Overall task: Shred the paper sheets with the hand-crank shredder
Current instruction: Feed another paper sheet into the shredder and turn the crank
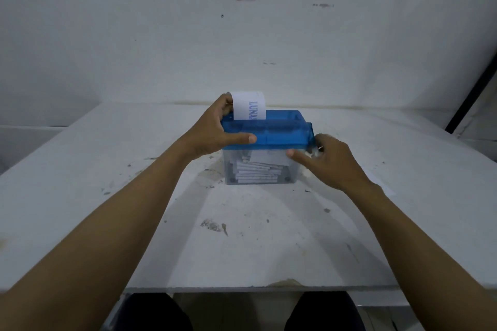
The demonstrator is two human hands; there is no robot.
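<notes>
A small hand-crank shredder with a blue lid (279, 129) and a clear bin (293, 172) stands at the middle of the white table. A white paper sheet (248, 105) with blue letters stands upright in the lid's slot. My left hand (215, 129) grips the lid's left end, thumb along the front and fingers behind, next to the paper. My right hand (325, 158) is at the lid's right end with its fingers curled round the crank, which is blurred and mostly hidden. Cut paper strips (256, 169) lie piled inside the bin.
The white table (242, 250) is stained and scuffed and meets a white wall at the back. A paper sheet (382, 185) lies flat on the table to the right, partly under my right forearm. A dark pole (470, 97) leans at the far right.
</notes>
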